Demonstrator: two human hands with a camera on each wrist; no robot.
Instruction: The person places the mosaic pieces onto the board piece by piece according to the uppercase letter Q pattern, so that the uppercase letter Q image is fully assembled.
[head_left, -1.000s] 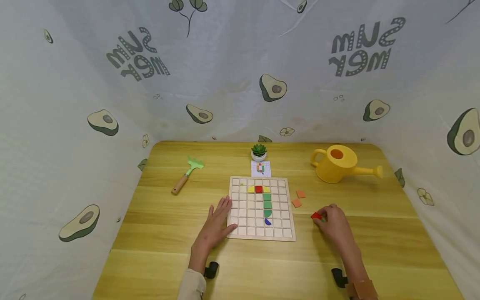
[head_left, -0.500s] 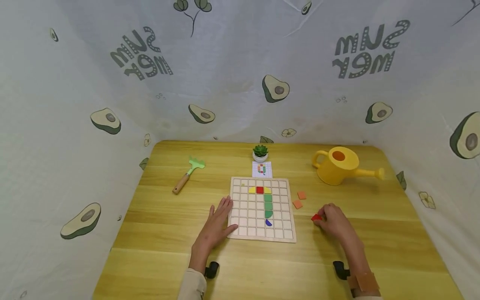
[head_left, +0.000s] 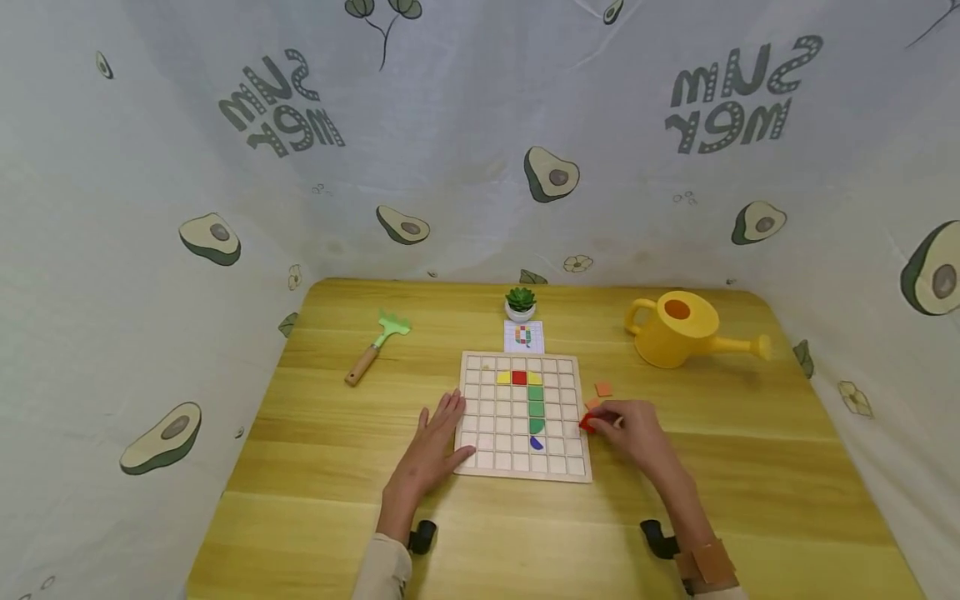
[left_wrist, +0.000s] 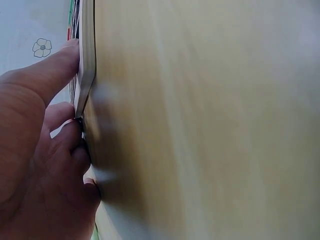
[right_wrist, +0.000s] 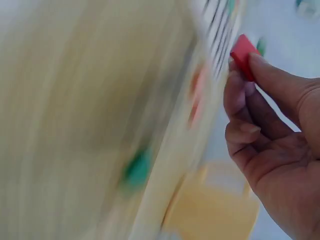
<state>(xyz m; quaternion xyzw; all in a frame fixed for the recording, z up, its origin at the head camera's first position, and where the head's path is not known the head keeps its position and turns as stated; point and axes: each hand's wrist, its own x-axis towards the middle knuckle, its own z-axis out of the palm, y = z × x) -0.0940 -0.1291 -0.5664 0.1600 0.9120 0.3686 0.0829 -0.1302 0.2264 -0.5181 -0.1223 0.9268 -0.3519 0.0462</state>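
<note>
My right hand [head_left: 633, 429] pinches a red square tile [right_wrist: 243, 55] between thumb and fingertips, over the right edge of a wooden grid board [head_left: 487, 442]. My left hand [head_left: 429, 454] rests with straight fingers along the board's left edge, its thumb on the lower left corner. Set in the grid are a red tile [head_left: 519, 378] between two yellow pieces, a column of green pieces [head_left: 536, 409] below the right one, and a small blue piece [head_left: 536, 443] at the bottom. Two orange tiles [head_left: 603, 389] lie right of the board, one partly covered by my right hand.
A patterned card [head_left: 522, 337] lies behind the board, with a small potted plant [head_left: 521, 305] behind it. A yellow watering can [head_left: 675, 329] stands back right, a green hand rake [head_left: 378, 346] lies left. The right wrist view shows a blurred green piece [right_wrist: 137, 169] on the table.
My right hand has picked up the red tile from the table and carried it left to the board's right edge. The left hand has stayed in place.
</note>
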